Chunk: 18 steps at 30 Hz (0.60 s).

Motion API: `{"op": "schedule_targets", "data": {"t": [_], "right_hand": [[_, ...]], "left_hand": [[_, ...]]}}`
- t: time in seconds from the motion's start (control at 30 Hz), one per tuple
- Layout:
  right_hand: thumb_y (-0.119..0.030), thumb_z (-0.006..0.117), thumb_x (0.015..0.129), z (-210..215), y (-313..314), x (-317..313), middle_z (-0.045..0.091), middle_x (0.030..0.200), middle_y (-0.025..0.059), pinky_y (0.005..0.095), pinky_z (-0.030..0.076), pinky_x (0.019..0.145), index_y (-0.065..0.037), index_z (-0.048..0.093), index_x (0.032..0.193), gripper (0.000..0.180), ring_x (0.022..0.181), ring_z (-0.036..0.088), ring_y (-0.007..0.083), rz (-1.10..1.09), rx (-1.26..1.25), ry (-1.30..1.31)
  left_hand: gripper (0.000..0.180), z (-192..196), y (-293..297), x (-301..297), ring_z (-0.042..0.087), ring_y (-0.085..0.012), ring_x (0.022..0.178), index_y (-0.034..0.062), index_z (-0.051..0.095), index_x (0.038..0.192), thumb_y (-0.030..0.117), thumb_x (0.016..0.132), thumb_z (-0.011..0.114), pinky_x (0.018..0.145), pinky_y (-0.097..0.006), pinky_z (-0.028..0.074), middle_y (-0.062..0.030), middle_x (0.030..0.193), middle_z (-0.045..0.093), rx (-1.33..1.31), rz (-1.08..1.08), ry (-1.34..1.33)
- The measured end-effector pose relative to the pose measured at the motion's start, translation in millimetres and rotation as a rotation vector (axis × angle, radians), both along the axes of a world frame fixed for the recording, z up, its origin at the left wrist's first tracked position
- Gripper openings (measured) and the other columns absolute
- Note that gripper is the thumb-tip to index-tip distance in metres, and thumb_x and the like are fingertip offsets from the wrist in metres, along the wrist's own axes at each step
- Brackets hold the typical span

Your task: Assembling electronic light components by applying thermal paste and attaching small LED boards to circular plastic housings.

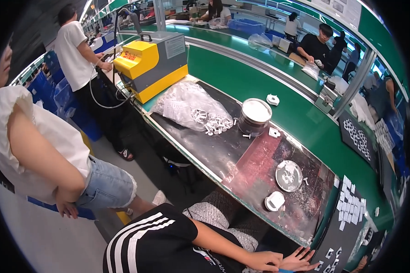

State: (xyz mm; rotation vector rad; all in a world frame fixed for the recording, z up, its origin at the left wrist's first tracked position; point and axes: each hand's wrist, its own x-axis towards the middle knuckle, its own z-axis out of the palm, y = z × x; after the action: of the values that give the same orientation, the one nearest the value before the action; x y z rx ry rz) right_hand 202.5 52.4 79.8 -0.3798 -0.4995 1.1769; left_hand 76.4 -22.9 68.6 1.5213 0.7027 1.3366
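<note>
At lower right, the curled left hand (267,261) touches the spread right hand (297,261).

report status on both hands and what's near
Right hand, fingers spread; left hand at its wrist, grip unclear. Blue strip there, partly hidden. Black tray bearing white pieces close by the right hand.
</note>
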Motion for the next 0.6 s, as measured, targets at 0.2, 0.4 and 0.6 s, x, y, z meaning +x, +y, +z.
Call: {"op": "schedule_targets", "data": {"t": [0.2,0.4,0.6], "right_hand": [[0.003,0.058,0.099,-9,23,-33,0.061,0.11,0.0159,0.0407,0.048,0.096,0.001,0.068,0.111,0.016,0.103,0.06,0.0309,-0.683,0.165,-1.472],[0.001,0.05,0.107,61,28,-32,0.053,0.101,0.0071,0.0206,0.038,0.054,-0.003,0.054,0.122,0.015,0.071,0.047,0.0075,0.084,-0.035,-0.01],[0.008,0.056,0.099,24,43,-68,0.061,0.098,0.0071,0.0254,0.043,0.059,-0.003,0.06,0.101,0.013,0.066,0.053,0.0119,-0.362,0.091,-0.741]], "left_hand": [[0.018,8,-6,-13,0.063,-0.0317,0.091,-0.0005,0.065,0.094,0.017,0.096,0.07,0.081,-0.041,0.052,-0.0136,0.094,0.061,0.02,-0.031,0.121],[0.013,-2,9,-40,0.068,-0.0257,0.084,0.0011,0.075,0.098,0.014,0.094,0.076,0.075,-0.036,0.054,-0.0118,0.092,0.071,-0.053,-0.116,0.155],[0.008,20,12,-46,0.068,-0.0288,0.081,-0.0004,0.073,0.088,0.006,0.089,0.078,0.074,-0.036,0.053,-0.0134,0.088,0.07,0.089,-0.052,0.286]]}}
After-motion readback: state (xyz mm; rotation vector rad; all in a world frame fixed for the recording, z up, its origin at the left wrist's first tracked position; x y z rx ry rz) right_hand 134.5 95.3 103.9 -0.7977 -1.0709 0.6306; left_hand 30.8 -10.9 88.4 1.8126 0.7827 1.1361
